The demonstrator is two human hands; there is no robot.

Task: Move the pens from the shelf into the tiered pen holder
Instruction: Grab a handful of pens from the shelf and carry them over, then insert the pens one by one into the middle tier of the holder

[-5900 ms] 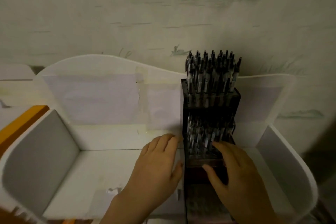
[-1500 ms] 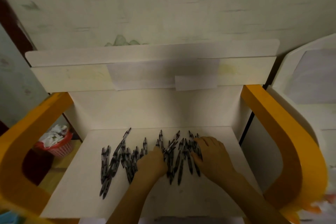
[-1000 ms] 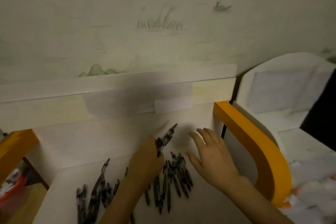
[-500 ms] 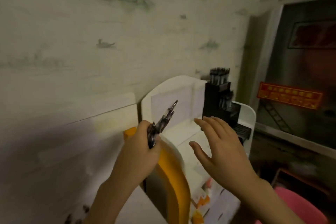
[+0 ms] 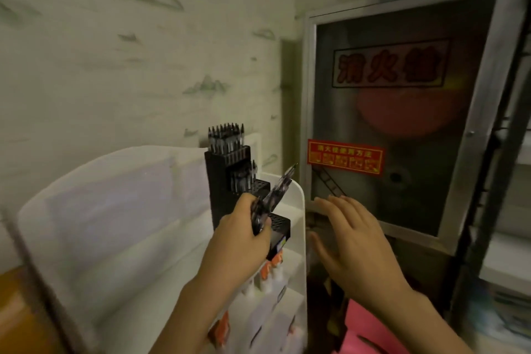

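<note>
Head view: you can read large red characters, 消火栓, on the cabinet door (image 5: 402, 129), and a red instruction sticker (image 5: 345, 156) below whose small print blurs. Your left hand (image 5: 238, 241) grips a bundle of pens (image 5: 273, 198) angled up-right, just before the black tiered pen holder (image 5: 232, 181) on the white shelf (image 5: 115, 210). Your right hand (image 5: 353, 241) hovers empty, fingers spread.
</note>
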